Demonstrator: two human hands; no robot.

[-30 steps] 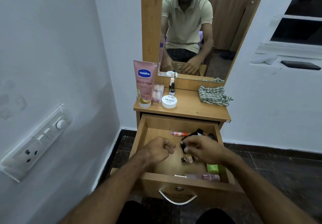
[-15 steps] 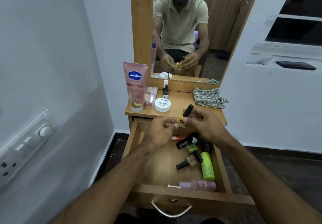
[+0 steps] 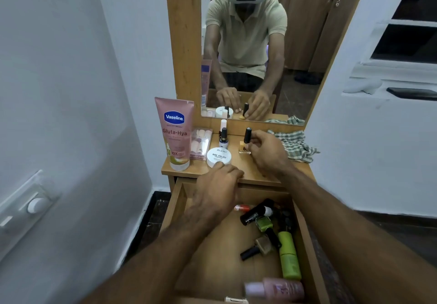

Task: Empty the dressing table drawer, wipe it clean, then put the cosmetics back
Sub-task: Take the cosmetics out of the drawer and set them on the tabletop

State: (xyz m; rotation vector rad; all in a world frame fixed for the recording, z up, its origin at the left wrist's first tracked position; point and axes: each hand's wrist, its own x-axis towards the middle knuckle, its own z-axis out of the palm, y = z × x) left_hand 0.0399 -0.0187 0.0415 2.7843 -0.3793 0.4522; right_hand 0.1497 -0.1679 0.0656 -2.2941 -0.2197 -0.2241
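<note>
The emptying step is underway: the right hand (image 3: 264, 152) pinches a yellow nail polish bottle (image 3: 244, 146) upright on the worktop (image 3: 255, 173), the left hand (image 3: 217, 185) rests there, loosely curled and holding nothing, and several cosmetics remain in the drawer (image 3: 212, 268) to lift out next.

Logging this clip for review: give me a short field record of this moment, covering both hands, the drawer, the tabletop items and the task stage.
right hand: pinches yellow nail polish bottle, upright on the tabletop
left hand: holds nothing, fingers relaxed, by the white nail polish jar
drawer: open, several bottles lying inside, including a green bottle and a pink bottle
tabletop items: Vaseline tube, checked cloth
task stage: emptying, not yet wiped
</note>
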